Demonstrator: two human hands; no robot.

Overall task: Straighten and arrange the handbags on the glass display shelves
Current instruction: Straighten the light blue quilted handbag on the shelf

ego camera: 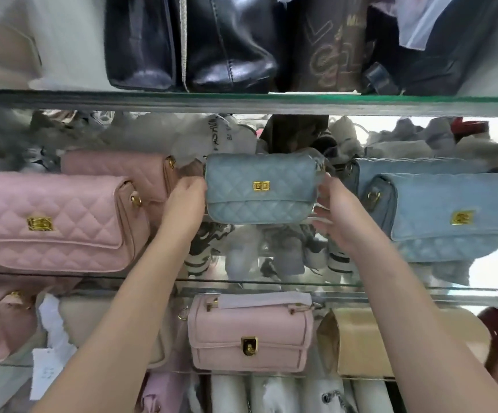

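At the centre of the frame a small blue quilted handbag [259,189] stands upright on the middle glass shelf [241,284], its gold clasp facing out. The left hand [183,205] grips its left end and the right hand [335,217] its right end, fingers closed on the bag. Pink handbags [54,222] sit at centre left, larger blue handbags [450,204] at centre right.

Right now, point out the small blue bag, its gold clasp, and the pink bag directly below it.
small blue bag [236,174]: head view, quilted flap.
gold clasp [261,186]: head view, clasp middle.
pink bag [227,326]: head view, front flap.
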